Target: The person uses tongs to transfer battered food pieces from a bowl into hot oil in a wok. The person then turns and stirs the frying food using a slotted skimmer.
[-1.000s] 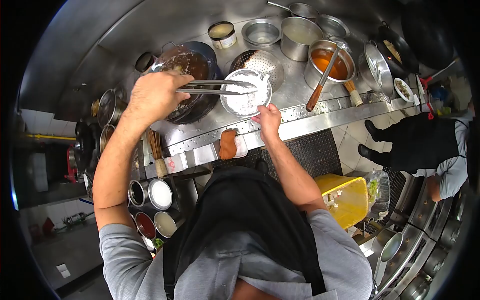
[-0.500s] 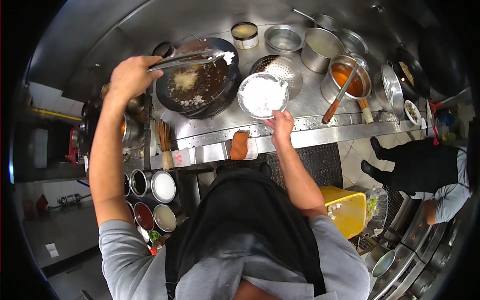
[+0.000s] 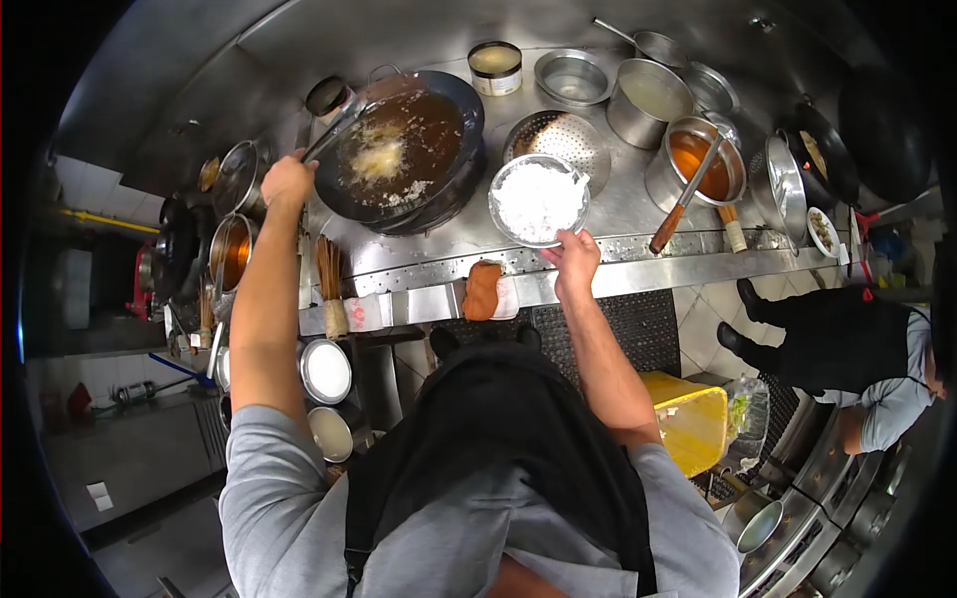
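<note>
Frying seems underway: the left hand (image 3: 287,181) clasps tongs (image 3: 336,132) at the wok (image 3: 475,125), tips unclear; the right hand (image 3: 576,263) clamps a powder bowl (image 3: 509,231), best kept level next.

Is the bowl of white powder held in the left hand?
No, the right hand holds the bowl, while the left hand grips tongs.

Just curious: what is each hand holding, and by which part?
Left hand: metal tongs, by the near end. Right hand: the bowl of white powder, by its near rim.
</note>
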Demonstrator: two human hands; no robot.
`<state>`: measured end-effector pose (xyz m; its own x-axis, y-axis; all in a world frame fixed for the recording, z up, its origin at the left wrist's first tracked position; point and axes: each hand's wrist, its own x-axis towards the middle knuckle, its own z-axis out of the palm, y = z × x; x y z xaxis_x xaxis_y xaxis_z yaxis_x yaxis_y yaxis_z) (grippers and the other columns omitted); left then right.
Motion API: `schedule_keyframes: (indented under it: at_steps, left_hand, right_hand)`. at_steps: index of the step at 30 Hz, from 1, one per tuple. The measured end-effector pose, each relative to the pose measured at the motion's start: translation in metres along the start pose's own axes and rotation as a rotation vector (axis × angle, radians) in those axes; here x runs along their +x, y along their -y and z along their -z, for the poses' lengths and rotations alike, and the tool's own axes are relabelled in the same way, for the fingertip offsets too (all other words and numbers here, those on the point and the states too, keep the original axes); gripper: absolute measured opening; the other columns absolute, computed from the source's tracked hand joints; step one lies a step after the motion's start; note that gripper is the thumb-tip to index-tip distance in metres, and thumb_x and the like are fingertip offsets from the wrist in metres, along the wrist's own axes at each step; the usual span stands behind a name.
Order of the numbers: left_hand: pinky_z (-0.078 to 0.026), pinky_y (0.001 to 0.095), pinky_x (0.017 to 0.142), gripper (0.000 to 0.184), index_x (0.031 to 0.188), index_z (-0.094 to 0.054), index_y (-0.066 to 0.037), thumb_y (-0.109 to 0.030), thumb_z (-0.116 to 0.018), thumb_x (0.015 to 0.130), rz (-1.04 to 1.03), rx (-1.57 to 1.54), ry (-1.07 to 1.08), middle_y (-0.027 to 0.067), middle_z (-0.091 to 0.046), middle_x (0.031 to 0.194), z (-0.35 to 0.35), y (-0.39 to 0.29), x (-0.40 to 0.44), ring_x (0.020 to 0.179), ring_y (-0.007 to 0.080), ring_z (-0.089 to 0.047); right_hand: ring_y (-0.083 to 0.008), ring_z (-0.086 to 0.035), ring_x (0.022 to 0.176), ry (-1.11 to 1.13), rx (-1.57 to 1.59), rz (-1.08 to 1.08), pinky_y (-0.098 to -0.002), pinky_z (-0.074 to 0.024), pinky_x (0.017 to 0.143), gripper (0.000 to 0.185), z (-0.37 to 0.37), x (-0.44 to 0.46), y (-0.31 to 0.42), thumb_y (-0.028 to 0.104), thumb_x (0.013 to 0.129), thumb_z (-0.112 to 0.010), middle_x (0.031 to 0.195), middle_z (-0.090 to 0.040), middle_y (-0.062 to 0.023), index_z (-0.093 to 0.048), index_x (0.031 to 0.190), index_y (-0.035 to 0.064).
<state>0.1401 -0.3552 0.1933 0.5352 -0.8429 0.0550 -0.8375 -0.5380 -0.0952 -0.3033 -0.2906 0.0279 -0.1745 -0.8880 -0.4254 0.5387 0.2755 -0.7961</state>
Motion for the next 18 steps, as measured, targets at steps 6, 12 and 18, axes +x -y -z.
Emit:
schedule_keyframes:
  at_steps: [6, 12, 18]
  left_hand:
    - [-0.052, 0.043, 0.086, 0.045, 0.126, -0.065, -0.019, -0.037, -0.069, 0.085, -0.521, -0.055, -0.059, 0.0106, -0.069, 0.114, 0.094, -0.048, -0.084, 0.103, 0.0321, -0.065]
    - [-0.053, 0.0413, 0.081, 0.047, 0.121, -0.066, -0.013, -0.026, -0.077, 0.077, -0.869, 0.041, 0.018, 0.0092, -0.069, 0.109, 0.146, -0.114, -0.162, 0.098, 0.031, -0.066]
    - [-0.054, 0.0413, 0.081, 0.044, 0.118, -0.068, -0.014, -0.027, -0.078, 0.077, -0.945, 0.159, 0.062, 0.0092, -0.07, 0.108, 0.144, -0.147, -0.171, 0.097, 0.03, -0.067]
  right_hand:
    - [-0.0157, -0.064, 0.066, -0.006, -0.004, 0.009, -0.0305, -0.0573, 0.06, 0.007, -0.003, 0.009, -0.004, 0.005, 0.086, -0.06, 0.078, -0.065, -0.0078, -0.058, 0.08, 0.0031]
    - [-0.0124, -0.06, 0.061, 0.023, -0.005, 0.024, -0.0275, -0.0556, 0.054, 0.004, -0.018, 0.006, -0.005, 0.004, 0.085, -0.061, 0.074, -0.062, -0.005, -0.062, 0.082, 0.0015]
    - [-0.0129, -0.061, 0.062, 0.057, -0.02, 0.048, -0.0283, -0.0553, 0.055, 0.004, -0.02, 0.008, -0.012, 0.004, 0.084, -0.06, 0.075, -0.064, -0.006, -0.062, 0.082, 0.0012]
